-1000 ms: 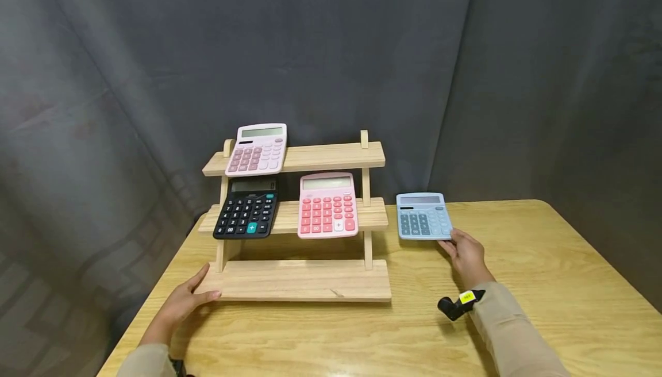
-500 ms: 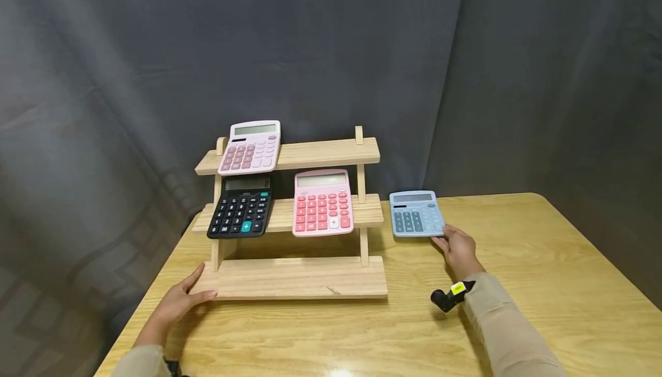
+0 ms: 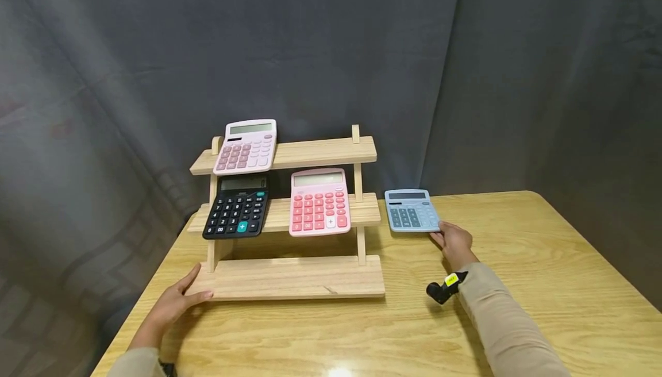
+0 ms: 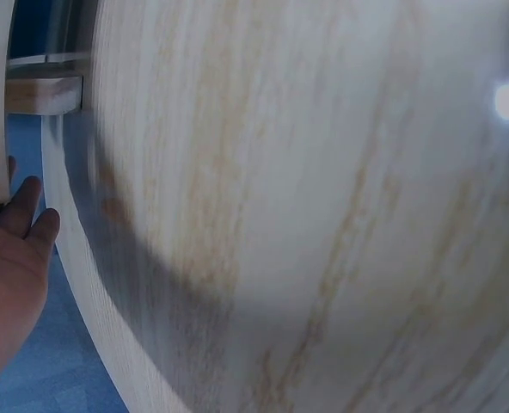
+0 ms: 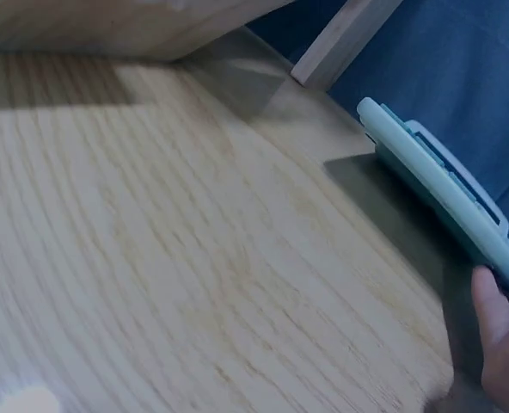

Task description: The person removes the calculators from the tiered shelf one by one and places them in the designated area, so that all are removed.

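- The hands are well apart. The right hand (image 3: 456, 245) pinches the light blue calculator (image 3: 408, 216) by its 4 o'clock corner, at 3 o'clock from the wooden stand (image 3: 289, 279), seemingly raised off the desk (image 3: 517, 239).
- The left hand (image 3: 170, 303) rests at the stand's 8 o'clock corner, thumb and fingers spread.
- Held by one corner, the light blue calculator could pivot or slip, its 10 o'clock side dropping.
- Swung toward 9 o'clock, it might knock the pink calculator (image 3: 320, 204).
- A jolt from the left hand could slide the overhanging black calculator (image 3: 235, 210) forward, toward 6 o'clock.
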Available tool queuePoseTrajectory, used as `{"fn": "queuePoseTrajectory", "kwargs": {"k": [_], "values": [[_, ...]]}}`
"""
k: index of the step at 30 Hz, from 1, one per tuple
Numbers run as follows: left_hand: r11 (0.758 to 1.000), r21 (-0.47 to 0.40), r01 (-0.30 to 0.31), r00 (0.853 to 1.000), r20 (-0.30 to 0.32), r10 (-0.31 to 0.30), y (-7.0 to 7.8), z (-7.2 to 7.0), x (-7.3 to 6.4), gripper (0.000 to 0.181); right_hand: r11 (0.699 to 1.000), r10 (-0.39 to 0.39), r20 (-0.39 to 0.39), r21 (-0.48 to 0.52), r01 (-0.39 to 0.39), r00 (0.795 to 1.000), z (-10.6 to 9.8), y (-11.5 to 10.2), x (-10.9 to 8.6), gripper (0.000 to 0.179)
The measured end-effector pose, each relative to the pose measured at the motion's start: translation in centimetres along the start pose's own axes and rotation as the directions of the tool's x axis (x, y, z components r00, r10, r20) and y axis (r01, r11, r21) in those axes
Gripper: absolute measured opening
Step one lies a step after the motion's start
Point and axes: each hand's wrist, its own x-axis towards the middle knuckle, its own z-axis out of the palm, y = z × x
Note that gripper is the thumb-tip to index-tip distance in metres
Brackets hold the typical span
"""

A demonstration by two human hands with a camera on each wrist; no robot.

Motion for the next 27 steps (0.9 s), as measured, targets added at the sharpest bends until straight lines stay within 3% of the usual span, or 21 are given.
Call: {"fn": "queuePoseTrajectory", "kwargs": {"k": [4,8,16,23,27], "values": [[1.000,0.001,-0.016,1.000,0.001,0.016,-0.1,0.0,0.1,0.089,0.998,-0.036,-0.025,-0.045,0.035,0.999,-0.3,0.2,0.2,0.024],[1.000,-0.007,-0.018,1.000,0.001,0.018,-0.2,0.1,0.1,0.088,0.986,-0.071,-0.035,-0.154,0.065,0.997,-0.6,0.4,0.6,0.027],[1.000,0.001,-0.022,1.000,0.004,0.022,-0.3,0.0,0.0,0.089,0.936,-0.113,-0.031,-0.337,0.096,0.993,-0.9,0.4,0.7,0.030],[0.999,0.029,-0.020,1.000,0.004,0.020,-0.3,0.0,-0.1,0.090,0.893,-0.068,-0.017,-0.447,0.053,0.998,-0.6,0.3,0.6,0.044],[1.000,0.015,-0.024,1.000,0.003,0.024,-0.1,0.0,-0.1,0.090,0.856,-0.088,0.006,-0.510,0.079,0.996,-1.2,1.1,2.8,0.051]]}}
